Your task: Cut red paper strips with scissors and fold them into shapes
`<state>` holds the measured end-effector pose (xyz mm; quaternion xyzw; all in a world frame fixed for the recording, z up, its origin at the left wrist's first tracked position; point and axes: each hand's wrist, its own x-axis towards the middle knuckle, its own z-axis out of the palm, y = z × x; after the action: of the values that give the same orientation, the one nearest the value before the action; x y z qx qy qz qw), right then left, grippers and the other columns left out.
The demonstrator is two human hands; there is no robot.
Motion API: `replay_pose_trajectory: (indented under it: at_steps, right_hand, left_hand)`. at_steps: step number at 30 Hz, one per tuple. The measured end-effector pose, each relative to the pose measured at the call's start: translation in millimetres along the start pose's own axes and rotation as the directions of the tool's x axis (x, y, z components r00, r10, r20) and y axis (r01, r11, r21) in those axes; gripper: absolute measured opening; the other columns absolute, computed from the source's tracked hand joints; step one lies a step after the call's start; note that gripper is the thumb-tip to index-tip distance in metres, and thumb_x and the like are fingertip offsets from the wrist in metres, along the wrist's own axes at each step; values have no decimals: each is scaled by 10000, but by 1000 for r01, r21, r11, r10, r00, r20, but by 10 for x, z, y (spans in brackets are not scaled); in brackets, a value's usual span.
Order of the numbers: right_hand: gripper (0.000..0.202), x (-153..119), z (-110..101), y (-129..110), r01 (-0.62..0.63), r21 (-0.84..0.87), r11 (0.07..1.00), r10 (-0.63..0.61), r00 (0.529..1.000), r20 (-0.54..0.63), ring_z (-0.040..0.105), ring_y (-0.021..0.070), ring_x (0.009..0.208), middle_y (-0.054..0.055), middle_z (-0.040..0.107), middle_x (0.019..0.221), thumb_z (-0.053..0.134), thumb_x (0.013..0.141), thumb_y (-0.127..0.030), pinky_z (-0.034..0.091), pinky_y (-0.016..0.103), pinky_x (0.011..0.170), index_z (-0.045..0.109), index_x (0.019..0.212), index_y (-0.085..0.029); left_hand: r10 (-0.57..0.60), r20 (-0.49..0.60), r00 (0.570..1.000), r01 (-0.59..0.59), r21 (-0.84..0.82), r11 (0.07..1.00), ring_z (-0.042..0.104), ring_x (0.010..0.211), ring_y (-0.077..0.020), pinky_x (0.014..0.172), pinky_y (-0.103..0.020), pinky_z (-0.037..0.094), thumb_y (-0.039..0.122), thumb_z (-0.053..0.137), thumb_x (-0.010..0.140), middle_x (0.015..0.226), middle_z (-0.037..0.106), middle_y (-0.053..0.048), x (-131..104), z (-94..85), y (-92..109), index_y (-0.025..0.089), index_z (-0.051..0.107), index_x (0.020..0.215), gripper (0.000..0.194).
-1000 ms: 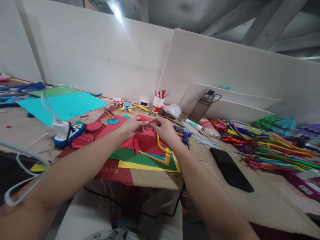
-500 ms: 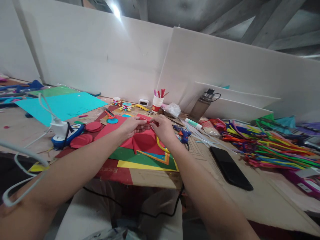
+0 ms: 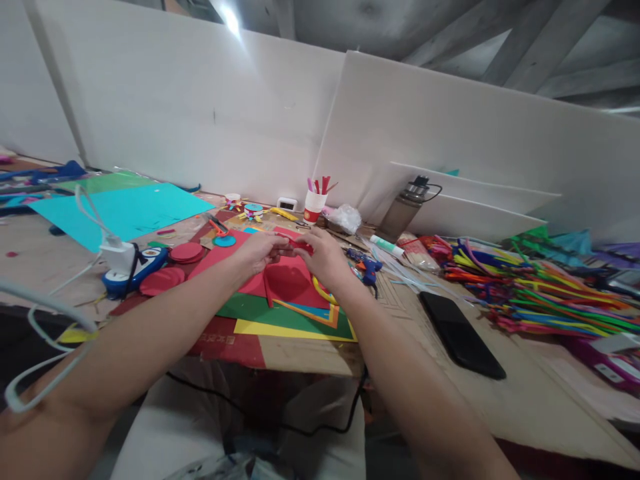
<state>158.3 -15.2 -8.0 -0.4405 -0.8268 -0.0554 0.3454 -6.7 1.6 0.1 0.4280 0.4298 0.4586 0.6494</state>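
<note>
My left hand (image 3: 264,253) and my right hand (image 3: 323,255) meet over the red paper (image 3: 295,283), their fingers closed on a small red piece (image 3: 299,245) between them. Its exact shape is partly hidden by the fingers. Beneath the red paper lie green (image 3: 250,308), blue, orange and yellow sheets (image 3: 295,332). A thin red strip (image 3: 269,292) rests on the stack below my left hand. Yellow scissor-like handles (image 3: 323,292), partly covered, show beside my right wrist.
Red discs (image 3: 163,281) and a blue-white power strip (image 3: 131,280) sit left. A paper cup (image 3: 314,205), bottle (image 3: 403,210) and glue gun (image 3: 369,268) stand or lie beyond my right hand. A phone (image 3: 461,335) and pipe cleaners (image 3: 560,300) lie right.
My right hand's fingers have shifted slightly, and more of the red piece shows between my hands. My left hand has moved a little to the left.
</note>
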Motion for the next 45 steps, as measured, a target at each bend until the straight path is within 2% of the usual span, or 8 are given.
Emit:
replay_pose_trajectory:
  at_steps: [7, 11, 15, 20, 24, 31, 36, 45]
  right_hand:
    - [176, -10, 13, 14, -1, -49, 999, 3, 999, 35, 603, 234, 959, 98, 661, 997, 689, 830, -180, 483, 349, 857, 714, 1004, -188]
    - [131, -11, 7, 8, -18, -10, 1000, 18, 1000, -7, 620, 222, 920, 98, 677, 972, 649, 863, -199, 487, 340, 840, 722, 970, -185]
    - [121, 2, -15, -4, -104, 110, 988, 111, 992, -59, 642, 214, 868, 87, 711, 926, 659, 832, -173, 486, 336, 806, 734, 926, -183]
    - [148, 27, -56, -18, -306, 411, 859, 340, 941, -8, 660, 186, 768, 58, 742, 852, 626, 820, -203, 487, 306, 733, 745, 903, -171]
    - [176, 44, -72, -16, -395, 531, 750, 430, 900, 62, 654, 173, 733, 45, 740, 816, 628, 795, -254, 476, 280, 679, 743, 888, -158]
    - [190, 49, -29, 17, -378, 545, 749, 424, 905, 45, 631, 165, 722, 46, 730, 799, 620, 777, -290, 460, 272, 661, 729, 857, -157]
    - [185, 43, -30, -5, -373, 546, 750, 425, 905, 34, 629, 162, 713, 43, 727, 792, 616, 771, -301, 466, 275, 666, 716, 832, -158]
    - [174, 36, -29, -18, -353, 505, 788, 413, 911, -9, 632, 166, 704, 33, 717, 767, 591, 789, -293, 475, 286, 676, 706, 824, -167]
  left_hand:
    - [-49, -49, 998, 49, 7, 999, 701, 632, -145, 462, -180, 285, 88, 619, 717, 643, 711, -80, 12, -11, -4, 126, 622, 664, 65]
    - [-36, -16, 999, 36, -7, 999, 698, 644, -151, 503, -201, 325, 116, 650, 692, 653, 711, -68, -3, -12, 9, 135, 636, 671, 32]
    - [-4, 41, 999, 5, -27, 1000, 687, 681, -151, 569, -227, 380, 186, 721, 679, 714, 716, -63, -6, -19, 16, 139, 661, 726, 90]
    - [113, 126, 986, -115, 3, 993, 641, 717, -128, 609, -234, 381, 280, 852, 589, 796, 700, -45, -24, -7, 26, 160, 692, 780, 276]
    - [218, 143, 965, -227, 51, 973, 582, 677, -106, 582, -225, 357, 304, 874, 552, 749, 665, -22, -16, 2, 8, 177, 719, 780, 304]
    - [319, 88, 944, -326, 80, 942, 575, 673, -108, 590, -231, 363, 395, 837, 610, 713, 666, -42, 13, 22, -39, 159, 716, 741, 296]
    - [328, 81, 941, -332, 44, 942, 557, 648, -104, 575, -224, 358, 400, 854, 581, 666, 645, -32, 1, 41, -38, 155, 711, 713, 313]
    - [308, 41, 950, -308, -6, 951, 551, 648, -91, 588, -219, 377, 375, 838, 628, 734, 670, -37, -22, 39, -6, 149, 693, 694, 276]
